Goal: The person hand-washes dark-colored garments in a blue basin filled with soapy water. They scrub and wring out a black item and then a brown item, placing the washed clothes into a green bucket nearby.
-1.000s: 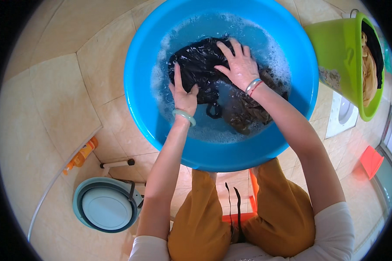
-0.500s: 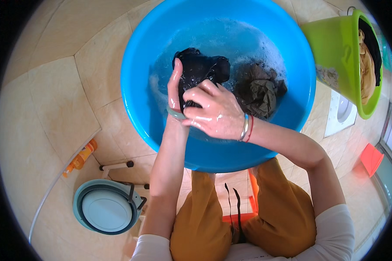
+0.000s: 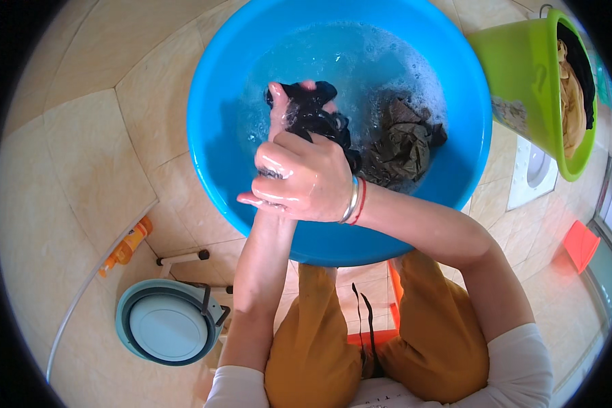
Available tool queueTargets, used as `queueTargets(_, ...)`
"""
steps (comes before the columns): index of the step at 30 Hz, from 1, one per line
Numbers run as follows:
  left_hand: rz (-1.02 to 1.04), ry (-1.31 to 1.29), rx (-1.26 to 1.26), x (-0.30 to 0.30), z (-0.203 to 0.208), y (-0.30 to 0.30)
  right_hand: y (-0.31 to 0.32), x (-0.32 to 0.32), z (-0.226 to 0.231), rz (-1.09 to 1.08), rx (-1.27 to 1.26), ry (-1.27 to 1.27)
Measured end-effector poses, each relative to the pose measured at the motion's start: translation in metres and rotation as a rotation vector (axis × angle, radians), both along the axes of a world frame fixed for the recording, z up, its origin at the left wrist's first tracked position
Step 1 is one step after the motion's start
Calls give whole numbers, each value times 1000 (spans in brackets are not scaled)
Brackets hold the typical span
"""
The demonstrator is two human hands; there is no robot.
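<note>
A wet black cloth (image 3: pixel 313 117) is bunched between my hands over a large blue basin (image 3: pixel 217 170) of soapy water. My left hand (image 3: pixel 279 115) holds it from below, with the thumb up along its left side and a few fingertips showing through the folds. Across my left wrist and palm, my right hand (image 3: pixel 309 178) is closed in a fist on part of the same cloth, a bit of black showing between its fingers. To the right, a crumpled dark grey-brown cloth (image 3: pixel 404 149) lies partly in the water, apart from both hands.
A green bucket (image 3: pixel 523 88) with tan and black clothes leans at the upper right, beside a white floor fixture (image 3: pixel 529 178). At the lower left are a grey-blue collapsible basin (image 3: pixel 166 326) and an orange bottle (image 3: pixel 126 248). An orange-red stool (image 3: pixel 377 336) shows between my legs.
My right hand has moved left and toward me, over my left wrist, pulling cloth with it. The cloth on my left hand has shifted and fingertips now show. The grey-brown cloth stays put.
</note>
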State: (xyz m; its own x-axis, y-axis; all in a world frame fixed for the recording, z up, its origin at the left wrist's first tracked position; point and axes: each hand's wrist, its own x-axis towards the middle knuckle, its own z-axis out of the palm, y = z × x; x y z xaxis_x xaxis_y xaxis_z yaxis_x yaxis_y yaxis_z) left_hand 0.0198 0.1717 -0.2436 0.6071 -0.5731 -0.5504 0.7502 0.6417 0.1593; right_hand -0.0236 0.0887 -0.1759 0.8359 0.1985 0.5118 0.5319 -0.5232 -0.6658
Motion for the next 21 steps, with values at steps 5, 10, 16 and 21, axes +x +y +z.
queueTargets(5, 175, -429, 647, -25, 11, -16, -5, 11, -5, -77, 44, 17)
queueTargets(10, 188, -512, 573, -38, -25, -8, -11, 19, -23, -130, 96, 86)
queueTargets(16, 200, 127, 501, -25, 8, -9, -41, 34, -61, -309, -38, 433)
queueTargets(21, 229, -88, 642, -19, -8, -5, -96, 38, -119, -433, -185, 502)
